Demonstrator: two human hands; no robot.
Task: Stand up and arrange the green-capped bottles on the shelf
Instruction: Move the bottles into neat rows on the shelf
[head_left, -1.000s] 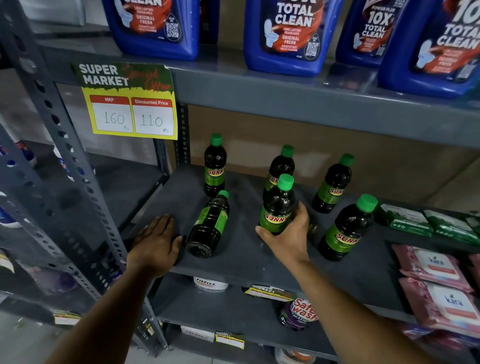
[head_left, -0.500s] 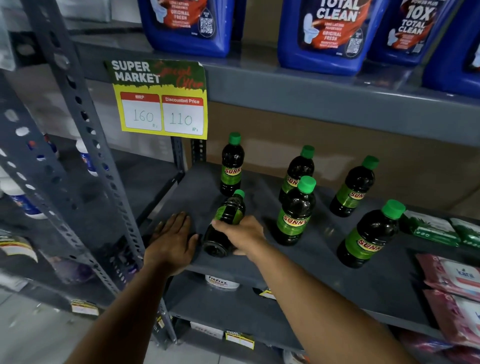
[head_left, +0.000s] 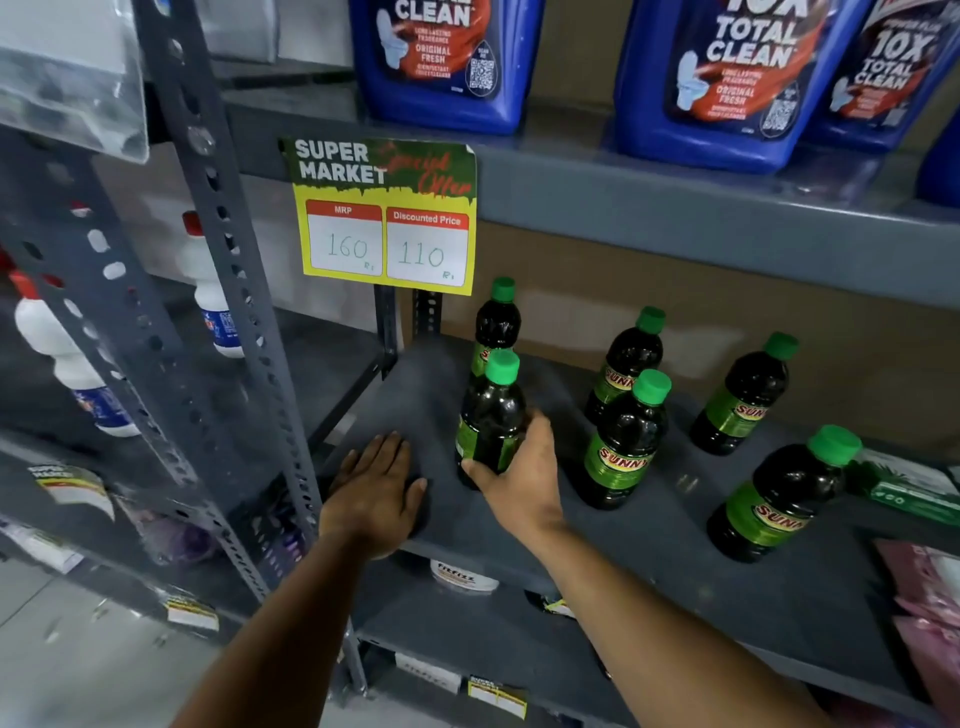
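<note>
There is just one camera, worn on the person's head. It looks forward and down, close to a grey shelf (head_left: 649, 561). Both arms reach out from the bottom edge of the picture.

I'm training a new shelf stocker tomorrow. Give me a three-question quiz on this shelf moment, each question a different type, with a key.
1. True or false: the right hand grips a green-capped bottle that stands upright.
2. Multiple choice: where is the left hand? A) around a bottle cap B) flat on the shelf near its front left corner C) on the price sign
3. How many green-capped bottles show on this shelf?

Key: 1. True. 2. B. 3. Six: the held one, one right behind it, two in the middle, and two to the right.
</note>
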